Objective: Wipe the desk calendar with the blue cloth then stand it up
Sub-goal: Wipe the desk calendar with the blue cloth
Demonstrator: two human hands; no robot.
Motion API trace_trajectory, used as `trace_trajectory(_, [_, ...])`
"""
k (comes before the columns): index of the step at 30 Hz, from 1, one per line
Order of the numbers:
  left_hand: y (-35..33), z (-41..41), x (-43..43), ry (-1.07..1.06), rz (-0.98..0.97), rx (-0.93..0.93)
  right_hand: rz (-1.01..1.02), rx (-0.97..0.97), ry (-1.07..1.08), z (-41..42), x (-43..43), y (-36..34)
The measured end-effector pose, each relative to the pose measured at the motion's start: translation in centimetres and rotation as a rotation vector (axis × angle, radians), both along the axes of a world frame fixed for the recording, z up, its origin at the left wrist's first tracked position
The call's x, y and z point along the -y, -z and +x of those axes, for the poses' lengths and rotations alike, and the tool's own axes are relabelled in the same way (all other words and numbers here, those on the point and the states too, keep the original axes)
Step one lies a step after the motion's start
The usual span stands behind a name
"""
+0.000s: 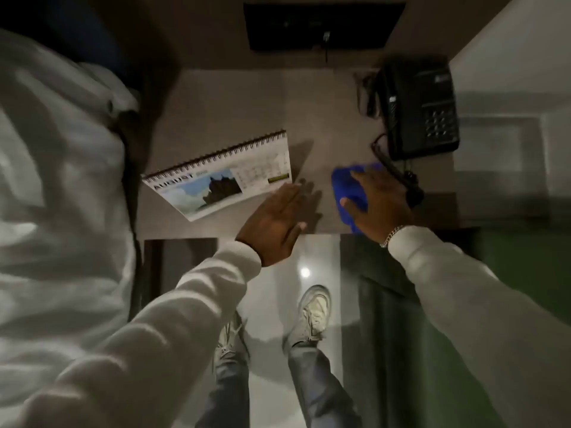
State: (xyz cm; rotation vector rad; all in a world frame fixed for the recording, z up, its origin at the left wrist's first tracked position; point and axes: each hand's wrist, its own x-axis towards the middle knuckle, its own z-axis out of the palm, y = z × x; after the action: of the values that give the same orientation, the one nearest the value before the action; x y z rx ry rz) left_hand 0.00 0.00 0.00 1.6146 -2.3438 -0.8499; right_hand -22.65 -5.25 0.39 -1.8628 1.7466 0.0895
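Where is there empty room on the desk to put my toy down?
The biggest bare patch of desk lies behind the calendar, left of the phone. A narrower gap sits between calendar and blue cloth. It is crowded on the right, where phone, cord, cloth and right hand bunch together.

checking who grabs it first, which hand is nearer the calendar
Left. The left hand hovers open at the desk calendar's near right corner. The right hand rests on the blue cloth, farther right.
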Motion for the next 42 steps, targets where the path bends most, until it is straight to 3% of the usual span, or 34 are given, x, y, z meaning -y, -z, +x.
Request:
trace_trajectory(5, [6.9,0.0,0.9,0.207,-0.023,0.081,-0.12,-0.199,0.001,0.9,-0.7,5.8])
trace_trajectory(9, [9.5,0.2,2.0,0.289,-0.135,0.221,-0.19,-0.213,0.054,1.3,-1.2,8.0])
trace_trajectory(16, [11.1,0.4,2.1,0.315,-0.205,0.264,-0.289,-0.209,0.11,2.0,-1.3,8.6])
trace_trajectory(21, [8.8,0.9,1.7,0.351,-0.1,0.223,-0.086,-0.287,0.021,2.1,-0.6,7.7])
trace_trajectory(26, [3.9,4.0,-0.8,0.419,-0.049,0.143,-0.091,-0.065,0.172,3.7,-2.9,4.0])
trace_trajectory(32, [-3.3,9.3,-1.5,0.466,-0.26,0.226,-0.286,0.225,0.402,9.3,-7.3,2.0])
trace_trajectory(39, [-7.0,15.4,4.5,0.335,-0.353,0.347,-0.481,0.554,0.683,19.2,-8.8,1.6])
trace_trajectory(42, [-6.6,15.8,7.6,0.403,-0.344,0.389,-0.541,0.662,0.835,22.5,-8.3,2.3])
